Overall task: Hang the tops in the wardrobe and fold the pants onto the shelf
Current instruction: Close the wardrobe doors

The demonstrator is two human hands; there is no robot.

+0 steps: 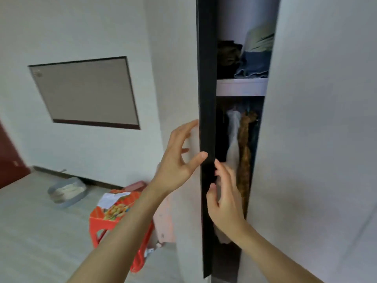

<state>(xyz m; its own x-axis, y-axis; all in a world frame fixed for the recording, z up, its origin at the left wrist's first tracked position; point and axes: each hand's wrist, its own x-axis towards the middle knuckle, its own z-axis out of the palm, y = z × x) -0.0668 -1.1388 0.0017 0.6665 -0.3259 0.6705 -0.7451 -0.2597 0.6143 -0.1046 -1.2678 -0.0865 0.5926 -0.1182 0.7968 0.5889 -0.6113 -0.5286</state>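
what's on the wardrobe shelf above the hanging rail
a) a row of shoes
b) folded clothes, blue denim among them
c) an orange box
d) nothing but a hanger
b: through the gap between the doors, the shelf carries a stack of folded clothes, blue denim at the bottom right and darker pieces to its left, above the hanging tops.

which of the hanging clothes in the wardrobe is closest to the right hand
The white top, hanging leftmost in the gap. The right hand sits right in front of its lower part, while the brown patterned top hangs further right, beside it.
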